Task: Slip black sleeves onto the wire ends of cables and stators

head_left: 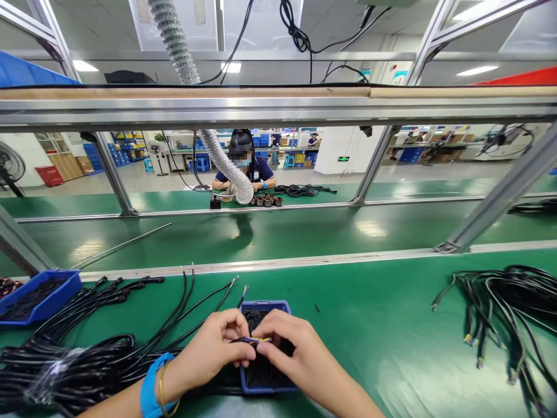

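We work with two hands, both pinched nearly shut: the thumb and fingertips of our left hand (204,348) and of our right hand (296,354) close on one thin cable end (252,340), its yellow and blue cores showing between them. Directly under the grip sits one small blue tray (265,304) filled with black cable. Our left wrist carries two bands, one blue wristband (152,389) and one thin gold bangle (162,396). Left of the grip, black cables (108,293), too many and too tangled to count, spread across the green workbench (348,325), part of them bound in one clear plastic wrap (52,371). Farther left lies a second blue tray (39,296) holding more black cable. Right of the grip, well apart, lies one heap of black cables (491,296) with yellow-tipped ends. Straight ahead of the grip, past the aluminium frame (278,110), one co-worker (256,173) sits at the facing bench behind one flexible ducting hose (221,157), with about five small copper-wound parts (265,201) in a row and one coil of black cable (300,190) close by.
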Tool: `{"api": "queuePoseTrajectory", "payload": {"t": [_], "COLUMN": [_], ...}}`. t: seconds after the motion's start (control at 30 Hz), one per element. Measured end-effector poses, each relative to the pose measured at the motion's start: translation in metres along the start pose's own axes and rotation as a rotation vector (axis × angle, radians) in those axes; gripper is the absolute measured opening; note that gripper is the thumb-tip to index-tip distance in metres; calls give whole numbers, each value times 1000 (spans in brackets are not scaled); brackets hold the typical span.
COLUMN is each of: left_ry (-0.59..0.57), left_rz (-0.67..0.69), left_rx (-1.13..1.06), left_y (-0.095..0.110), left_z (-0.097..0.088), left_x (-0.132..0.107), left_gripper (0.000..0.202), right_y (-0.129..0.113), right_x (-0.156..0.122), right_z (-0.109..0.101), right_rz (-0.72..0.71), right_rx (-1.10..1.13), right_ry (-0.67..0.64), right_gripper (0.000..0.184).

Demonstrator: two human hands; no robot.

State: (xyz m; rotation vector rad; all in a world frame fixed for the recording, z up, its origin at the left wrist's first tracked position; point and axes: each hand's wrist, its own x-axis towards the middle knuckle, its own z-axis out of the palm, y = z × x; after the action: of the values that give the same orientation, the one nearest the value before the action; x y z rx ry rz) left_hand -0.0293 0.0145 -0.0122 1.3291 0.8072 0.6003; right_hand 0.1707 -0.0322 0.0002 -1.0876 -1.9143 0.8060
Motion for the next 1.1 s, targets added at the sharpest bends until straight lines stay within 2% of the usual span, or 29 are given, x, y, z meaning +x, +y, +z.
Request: {"api": "queuePoseTrajectory", "payload": {"t": [0.1,0.2,0.3,0.43,0.53,0.67,0.77,0.8,0.87,0.93,1.0,1.07,1.1], "left_ry": [-9,-50,-37,-47,-33,-93,-26,23,103,130,126,118,114], "left_rz": [24,28,53,-9,-24,-19,20,46,83,70,33,12,4], "left_rx": [-34,-24,14,-27,-88,-131,-108,-97,-72,-66,-101,-147,-163], "left_y": [4,7,8,6,6,10,12,12,11,9,7,5,4], "left_z": [0,-1,-1,-1,-2,-1,5,8,12,12,10,6,5], "left_x": [-2,-4,-5,-4,-4,-6,-8,-9,-9,-8,-6,-4,-3], "left_gripper": [31,29,28,33,40,42,37,36,36,40,43,45,45], "right_y": [3,0,-4,-2,2,3,1,1,3,9,16,22,23], "right_x": [0,1,1,1,1,0,-2,-2,-2,-1,0,1,1], "right_z": [4,5,6,12,18,29,39,41,39,31,18,8,6], "right_rz": [50,71,89,108,21,-204,-296,-290,-200,-42,79,87,65], "right_rx": [12,54,64,69,28,-79,-238,-267,-224,-88,-34,-158,-269], "right_ry": [49,18,18,72,201,376,529,554,518,472,483,447,373], "right_gripper": [22,29,17,9,12,16,20,22,26,32,37,30,20]}}
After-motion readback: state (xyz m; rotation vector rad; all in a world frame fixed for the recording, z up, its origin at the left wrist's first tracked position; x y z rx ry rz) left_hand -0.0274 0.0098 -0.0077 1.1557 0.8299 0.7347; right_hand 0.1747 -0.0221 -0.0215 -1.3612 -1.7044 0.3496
